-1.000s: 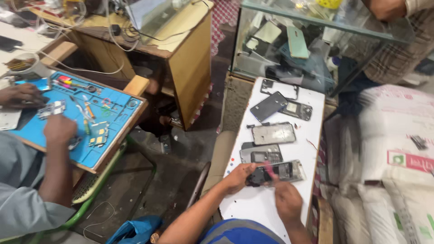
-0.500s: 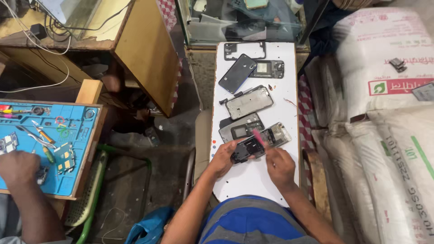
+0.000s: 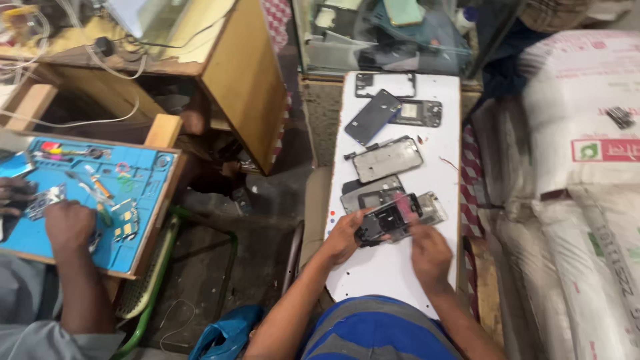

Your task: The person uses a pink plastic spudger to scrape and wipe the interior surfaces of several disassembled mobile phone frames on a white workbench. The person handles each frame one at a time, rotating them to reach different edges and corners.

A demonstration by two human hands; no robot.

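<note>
Phone frame [image 3: 393, 219], dark and stripped open, lies low on the white board [image 3: 380, 267] in front of me, and both my hands are on it. My left hand [image 3: 345, 235] grasps its near left end, fingers curled round the edge. My right hand [image 3: 430, 252] comes in from the right with the fingertips pinched at the frame's top side, where something small and pink shows; it is too blurred for me to tell what it is. Just beyond the frame, touching or nearly so, sits a grey phone body [image 3: 372, 193], and further up the board a larger screen frame [image 3: 387, 159] lies tilted. Past that are a dark back cover [image 3: 373, 116], a black camera-side shell [image 3: 419, 113] and an empty bezel [image 3: 385, 85] at the far end. A glass case [image 3: 393, 33] stands beyond the board. White sacks [image 3: 587, 167] are stacked on my right. On my left, well apart, another person's hand [image 3: 67, 225] rests on a blue mat [image 3: 143, 193] strewn with small tools and parts, beside a wooden desk [image 3: 240, 73].
</note>
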